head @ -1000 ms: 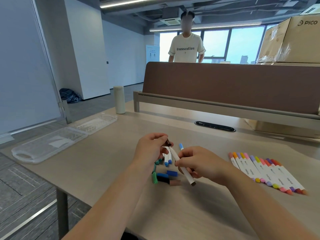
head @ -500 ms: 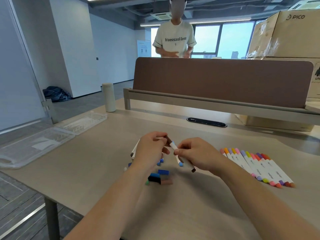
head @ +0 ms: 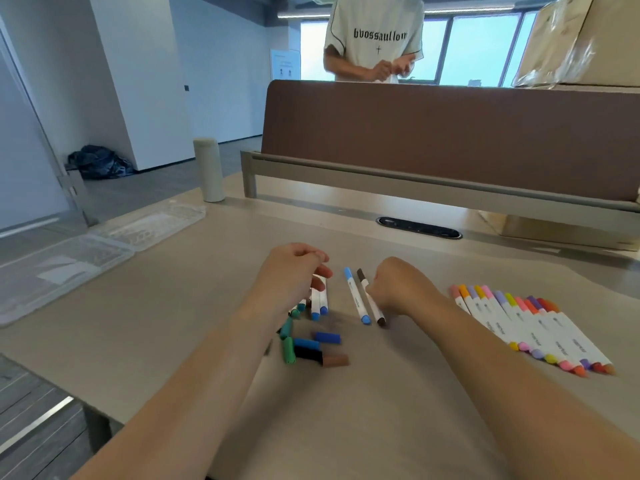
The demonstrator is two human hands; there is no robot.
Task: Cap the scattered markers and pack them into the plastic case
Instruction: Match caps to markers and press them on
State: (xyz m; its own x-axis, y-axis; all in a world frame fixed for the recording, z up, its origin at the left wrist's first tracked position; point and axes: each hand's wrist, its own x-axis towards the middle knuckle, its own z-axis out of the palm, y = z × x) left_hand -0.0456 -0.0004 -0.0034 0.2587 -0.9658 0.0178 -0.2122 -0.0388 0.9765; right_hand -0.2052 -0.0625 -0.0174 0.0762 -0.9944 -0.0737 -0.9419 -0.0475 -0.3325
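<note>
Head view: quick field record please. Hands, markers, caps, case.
left hand: fingers curled over two blue-capped markers; grip unclear
right hand: pinches the brown marker
light blue marker: flat on the table, right beside the brown marker
loose caps: clustered by the left wrist
capped row: side by side, right of the right hand
plastic case: open, far left, no markers visible in it
</note>
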